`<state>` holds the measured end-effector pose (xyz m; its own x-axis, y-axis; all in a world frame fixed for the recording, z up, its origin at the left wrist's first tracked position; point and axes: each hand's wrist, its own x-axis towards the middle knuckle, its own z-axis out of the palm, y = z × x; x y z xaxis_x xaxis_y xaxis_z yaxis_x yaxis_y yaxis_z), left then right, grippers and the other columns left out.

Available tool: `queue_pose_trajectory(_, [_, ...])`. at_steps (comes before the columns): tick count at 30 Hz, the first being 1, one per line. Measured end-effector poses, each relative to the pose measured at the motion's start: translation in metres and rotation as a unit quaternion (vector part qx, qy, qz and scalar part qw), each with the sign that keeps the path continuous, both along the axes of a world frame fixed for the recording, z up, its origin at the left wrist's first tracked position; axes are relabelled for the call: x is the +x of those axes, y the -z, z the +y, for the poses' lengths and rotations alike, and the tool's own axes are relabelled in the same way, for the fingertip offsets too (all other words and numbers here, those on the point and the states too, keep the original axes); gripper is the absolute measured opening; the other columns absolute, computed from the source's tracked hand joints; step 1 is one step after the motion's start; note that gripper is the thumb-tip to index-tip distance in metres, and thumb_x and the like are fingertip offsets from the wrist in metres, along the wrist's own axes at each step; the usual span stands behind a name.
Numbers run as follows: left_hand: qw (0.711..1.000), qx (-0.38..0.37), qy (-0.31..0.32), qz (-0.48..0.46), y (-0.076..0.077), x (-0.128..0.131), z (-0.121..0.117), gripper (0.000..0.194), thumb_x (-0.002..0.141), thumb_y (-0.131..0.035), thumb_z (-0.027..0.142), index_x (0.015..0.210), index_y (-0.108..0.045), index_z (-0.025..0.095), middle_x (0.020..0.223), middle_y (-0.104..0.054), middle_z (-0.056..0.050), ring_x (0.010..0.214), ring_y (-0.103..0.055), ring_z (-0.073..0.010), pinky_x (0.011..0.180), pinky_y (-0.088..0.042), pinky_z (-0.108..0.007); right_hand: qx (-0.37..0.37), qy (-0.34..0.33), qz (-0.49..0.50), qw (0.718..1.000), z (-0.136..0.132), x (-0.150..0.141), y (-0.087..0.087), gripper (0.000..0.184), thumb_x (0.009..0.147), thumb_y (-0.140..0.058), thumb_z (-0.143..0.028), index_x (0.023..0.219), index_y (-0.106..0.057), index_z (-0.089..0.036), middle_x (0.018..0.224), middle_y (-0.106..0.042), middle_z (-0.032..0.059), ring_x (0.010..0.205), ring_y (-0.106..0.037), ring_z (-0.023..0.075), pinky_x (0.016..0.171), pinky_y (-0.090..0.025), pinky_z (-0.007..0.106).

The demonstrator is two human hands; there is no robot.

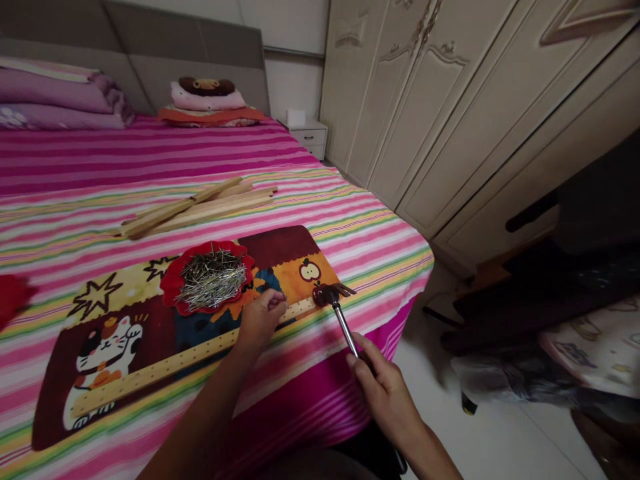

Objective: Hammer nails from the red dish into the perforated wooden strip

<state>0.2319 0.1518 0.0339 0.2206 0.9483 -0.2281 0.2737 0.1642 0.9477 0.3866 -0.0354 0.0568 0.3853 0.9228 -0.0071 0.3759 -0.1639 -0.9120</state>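
My right hand [384,381] is wrapped round the handle of a claw hammer [344,328], whose dark head hovers at the right end of a wooden strip [200,352]. Small dark dots run along this pale strip, which lies across a patterned mat [159,347]. Just over the strip, left of the hammer head, my left hand [261,319] has its fingertips pinched together; what they hold, if anything, is too small to name. Behind that hand, a red scalloped dish [173,293] is heaped with nails [213,277], some silvery and some darker.
More wooden strips [200,208] are piled on the striped bedspread [320,200] beyond the mat. Something red [14,299] shows at the left edge. The bed's edge drops to the floor at right, near a wardrobe [400,100]. Folded bedding [60,100] lies at the back.
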Motion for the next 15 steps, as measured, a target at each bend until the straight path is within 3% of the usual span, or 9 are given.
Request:
queue_pose_trajectory(10, [0.996, 0.073, 0.028, 0.051, 0.0042, 0.0034, 0.0013, 0.019, 0.063, -0.061, 0.037, 0.071, -0.062, 0.020, 0.066, -0.064, 0.002, 0.062, -0.057, -0.0123, 0.059, -0.043, -0.022, -0.003, -0.015, 0.000, 1.000, 0.0001, -0.0021, 0.0033, 0.037, 0.091, -0.047, -0.037, 0.122, -0.057, -0.020, 0.083, -0.068, 0.0009, 0.071, -0.063, 0.0149, 0.059, -0.050, 0.019])
queue_pose_trajectory(15, [0.989, 0.111, 0.052, 0.085, 0.0035, 0.0028, -0.0017, 0.015, 0.066, -0.058, 0.036, 0.068, -0.062, 0.022, 0.060, -0.061, 0.003, 0.059, -0.054, -0.0125, 0.060, -0.042, -0.023, 0.007, -0.017, 0.000, 1.000, 0.0011, -0.0047, -0.0038, 0.037, 0.091, -0.046, -0.036, 0.122, -0.057, -0.019, 0.084, -0.066, 0.0010, 0.076, -0.063, 0.0147, 0.065, -0.051, 0.019])
